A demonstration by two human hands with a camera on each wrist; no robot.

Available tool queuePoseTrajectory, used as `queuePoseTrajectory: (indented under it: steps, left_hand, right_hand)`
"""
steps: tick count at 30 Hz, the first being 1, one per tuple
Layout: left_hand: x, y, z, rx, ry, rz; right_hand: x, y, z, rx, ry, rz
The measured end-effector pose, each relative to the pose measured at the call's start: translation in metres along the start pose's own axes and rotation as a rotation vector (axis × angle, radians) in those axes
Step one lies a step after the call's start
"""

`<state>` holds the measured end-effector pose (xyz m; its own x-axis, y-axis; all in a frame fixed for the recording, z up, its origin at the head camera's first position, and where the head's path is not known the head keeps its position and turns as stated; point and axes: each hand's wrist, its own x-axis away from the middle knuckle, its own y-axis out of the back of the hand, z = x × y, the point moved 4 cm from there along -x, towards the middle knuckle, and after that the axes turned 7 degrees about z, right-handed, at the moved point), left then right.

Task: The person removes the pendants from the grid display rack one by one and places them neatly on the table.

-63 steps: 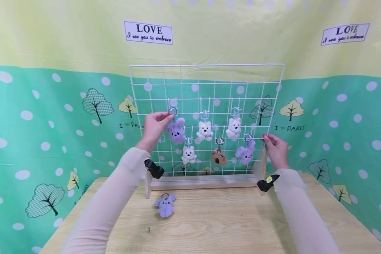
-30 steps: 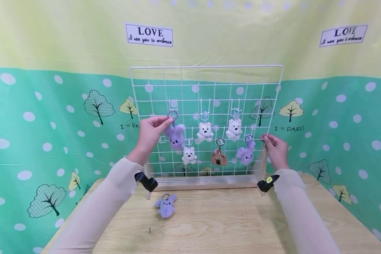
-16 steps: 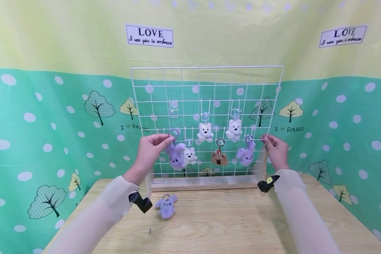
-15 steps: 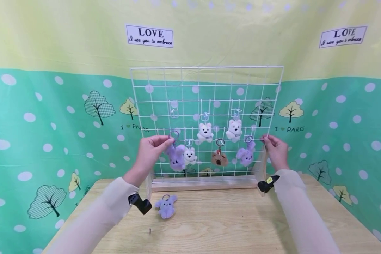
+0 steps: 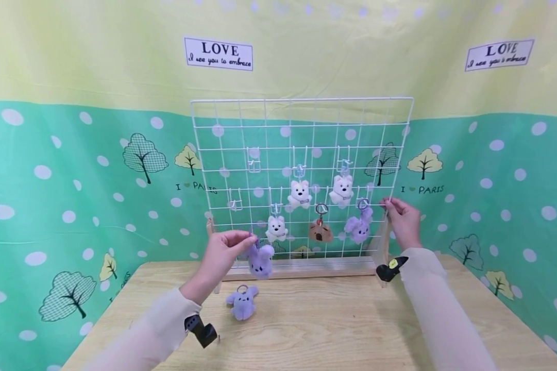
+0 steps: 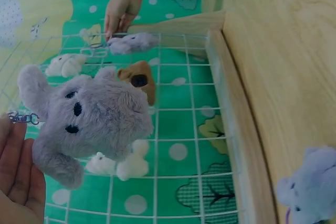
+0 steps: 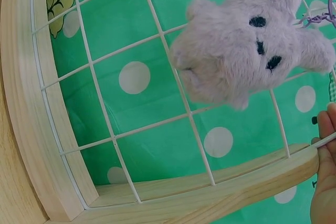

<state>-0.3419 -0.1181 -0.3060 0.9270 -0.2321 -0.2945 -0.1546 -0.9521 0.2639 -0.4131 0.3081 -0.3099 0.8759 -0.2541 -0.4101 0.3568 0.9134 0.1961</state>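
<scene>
My left hand (image 5: 226,254) pinches a purple plush bunny keychain (image 5: 260,262) by its ring, in front of the lower left of a white wire grid rack (image 5: 302,98). In the left wrist view the bunny (image 6: 100,114) dangles from a small metal chain beside the fingers. My right hand (image 5: 402,219) grips the rack's right edge wire near the top of its wooden side support. Close by hangs another purple bunny keychain (image 5: 359,225), large in the right wrist view. A second loose purple bunny (image 5: 242,303) lies on the table below my left hand.
White bear keychains (image 5: 300,193) and a brown animal-head keychain (image 5: 321,231) hang on the grid. Two hooks at left, an upper hook (image 5: 254,164) and a lower hook (image 5: 235,205), carry nothing. The rack's wooden base (image 5: 301,268) stands at the back of the table (image 5: 334,330).
The left hand has taken the purple bunny off the upper left hook and lowered it toward the rack's base. The right hand stays at the rack's right edge.
</scene>
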Motion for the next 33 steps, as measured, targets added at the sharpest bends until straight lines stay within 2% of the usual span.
queuePoseTrajectory:
  steps: [8, 17, 23, 28, 33]
  left_hand:
    - [0.016, -0.010, 0.025, 0.000, -0.012, 0.007]
    - [0.034, -0.021, 0.049, 0.032, 0.103, 0.014]
    - [0.046, -0.029, 0.066, 0.041, 0.118, 0.045]
    - [0.050, -0.033, 0.079, 0.060, 0.111, 0.067]
    - [0.048, -0.036, 0.090, 0.061, 0.115, 0.076]
  right_hand:
    - [0.001, -0.001, -0.002, -0.005, -0.016, 0.010]
    - [0.001, -0.003, -0.002, 0.013, -0.009, 0.003]
    - [0.000, -0.001, 0.000, -0.025, 0.006, -0.016]
    - [-0.001, 0.000, 0.001, -0.036, 0.027, -0.020]
    - [-0.001, -0.001, -0.001, -0.033, -0.006, -0.012]
